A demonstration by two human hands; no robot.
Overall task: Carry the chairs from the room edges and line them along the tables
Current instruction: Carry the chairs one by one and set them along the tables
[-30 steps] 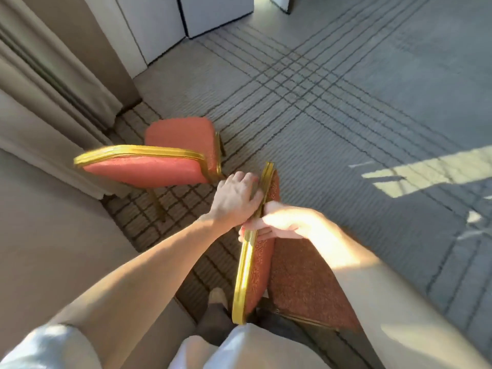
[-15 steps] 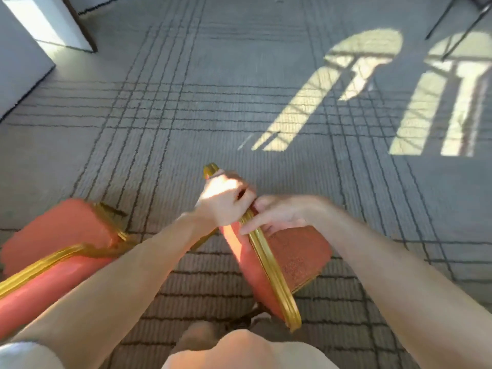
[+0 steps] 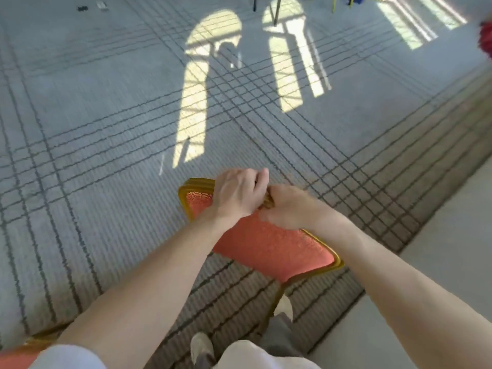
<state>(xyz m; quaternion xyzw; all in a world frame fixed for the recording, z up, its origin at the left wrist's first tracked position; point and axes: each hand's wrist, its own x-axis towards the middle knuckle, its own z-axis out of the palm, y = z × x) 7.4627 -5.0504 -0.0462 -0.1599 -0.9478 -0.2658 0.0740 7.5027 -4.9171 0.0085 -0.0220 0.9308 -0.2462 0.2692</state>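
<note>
Swung further right since 0.5 s ago: the 2nd chair (image 3: 16,354) has slid to the lower-left corner, and open carpet (image 3: 106,129) with sun patches (image 3: 194,102) fills the view. Touching each other, left hand (image 3: 237,194) and right hand (image 3: 288,209) curl fingers around the gold top rail (image 3: 197,182) of the red chair (image 3: 266,243), held tilted just ahead of the person's legs. Likely pickup done, carry starting; destination not yet in view.

No text, label, brand, number or sign legible. The chair (image 3: 266,243) upholstery carries a woven squiggle pattern only, no lettering. The carpet (image 3: 106,102) shows dark grid lines only. Small floor items (image 3: 102,6) at far top left are too small to read.
</note>
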